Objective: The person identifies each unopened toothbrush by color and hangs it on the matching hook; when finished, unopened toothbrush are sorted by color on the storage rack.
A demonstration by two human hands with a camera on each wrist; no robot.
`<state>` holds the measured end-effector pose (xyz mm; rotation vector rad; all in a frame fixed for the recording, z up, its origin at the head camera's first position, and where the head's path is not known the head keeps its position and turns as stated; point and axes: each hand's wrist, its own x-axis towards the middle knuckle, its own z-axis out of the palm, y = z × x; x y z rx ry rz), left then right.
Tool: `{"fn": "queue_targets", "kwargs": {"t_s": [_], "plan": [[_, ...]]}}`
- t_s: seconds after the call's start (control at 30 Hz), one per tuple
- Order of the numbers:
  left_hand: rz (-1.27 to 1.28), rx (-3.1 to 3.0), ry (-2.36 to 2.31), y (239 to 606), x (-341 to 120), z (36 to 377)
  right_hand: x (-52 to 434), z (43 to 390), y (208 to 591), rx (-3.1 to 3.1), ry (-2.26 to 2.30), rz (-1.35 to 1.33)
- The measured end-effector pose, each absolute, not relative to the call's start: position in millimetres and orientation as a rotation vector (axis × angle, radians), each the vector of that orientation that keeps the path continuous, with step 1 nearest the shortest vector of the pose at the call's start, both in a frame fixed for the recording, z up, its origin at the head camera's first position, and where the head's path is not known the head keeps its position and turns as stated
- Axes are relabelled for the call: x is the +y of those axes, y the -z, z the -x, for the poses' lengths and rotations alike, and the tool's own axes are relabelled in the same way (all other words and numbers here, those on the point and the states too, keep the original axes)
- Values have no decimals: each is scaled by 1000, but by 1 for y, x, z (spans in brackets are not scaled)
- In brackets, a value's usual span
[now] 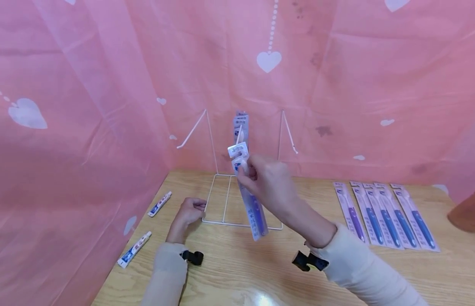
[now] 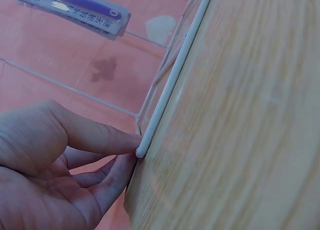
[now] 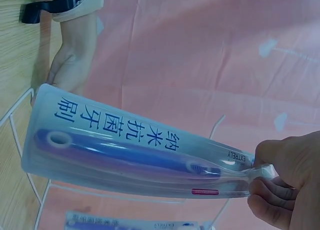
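Right hand (image 1: 265,178) pinches the packaged toothbrush (image 1: 252,212) by its top, above the tabletop's (image 1: 260,272) far edge, so I'd align its hole with the wire rack's (image 1: 226,199) hook (left hand (image 1: 189,212) steadying the base).

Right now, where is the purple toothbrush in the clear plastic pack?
In the head view, the purple toothbrush pack hangs mid-table from the right hand, in front of the white wire rack, whose base corner the left hand touches.
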<state>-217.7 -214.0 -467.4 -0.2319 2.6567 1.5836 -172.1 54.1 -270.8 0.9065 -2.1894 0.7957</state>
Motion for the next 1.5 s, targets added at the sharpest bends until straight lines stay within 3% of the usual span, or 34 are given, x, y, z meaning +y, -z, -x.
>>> {"fn": "queue_targets", "kwargs": {"t_s": [0.57, 1.5], "plan": [[227, 2642, -1610, 468, -210, 219, 45, 189, 276, -2266, -817, -866], [242, 2646, -1602, 469, -214, 219, 22, 265, 282, -2455, -1037, -540]]}}
